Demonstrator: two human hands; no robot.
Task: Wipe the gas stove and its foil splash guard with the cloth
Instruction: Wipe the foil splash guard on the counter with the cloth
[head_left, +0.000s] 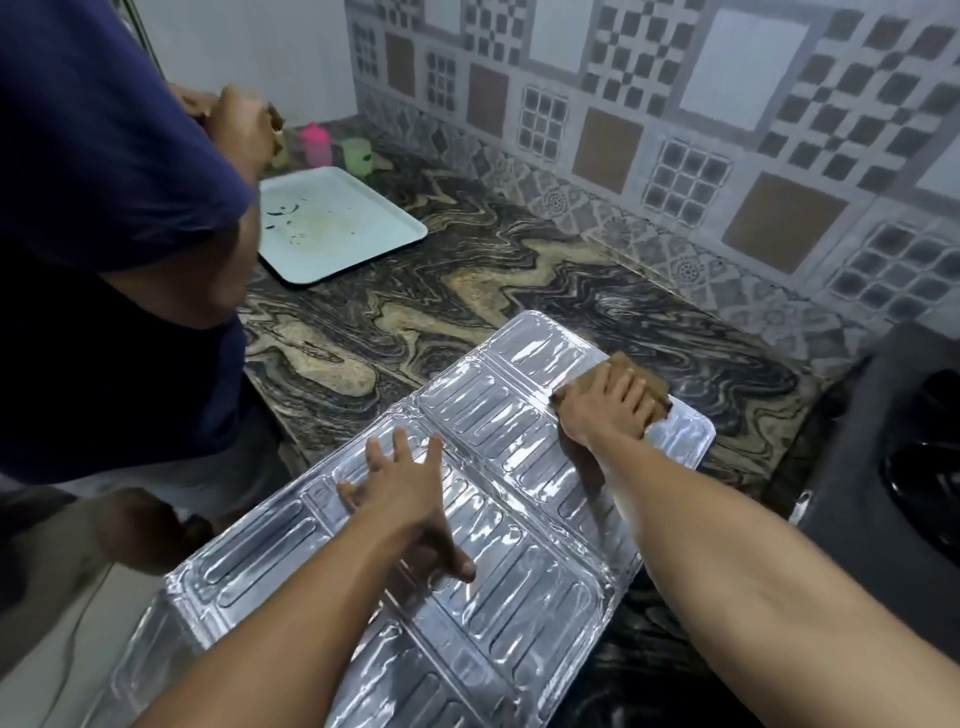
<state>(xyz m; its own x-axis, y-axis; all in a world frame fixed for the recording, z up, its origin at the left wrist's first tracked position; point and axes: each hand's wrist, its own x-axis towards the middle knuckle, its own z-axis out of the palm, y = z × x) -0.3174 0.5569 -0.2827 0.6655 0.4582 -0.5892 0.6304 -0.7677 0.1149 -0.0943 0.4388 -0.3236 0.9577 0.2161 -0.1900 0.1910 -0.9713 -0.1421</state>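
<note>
Foil splash guard (467, 519) lies flat across desk (467, 270). Right hand (608, 410) presses brown cloth (631, 371) on its far end; left hand (400, 478) spread flat on foil. Second person in navy shirt (104, 208) crowds left, by tray (332, 223). Stove (893, 457) at right. No legible writing.

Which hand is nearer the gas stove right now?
Right. The right hand presses the cloth on the foil splash guard beside the gas stove; the left hand lies flat mid-guard, farther away.

dim, soft picture; glare on the foil splash guard (519, 467); edges bend.
</note>
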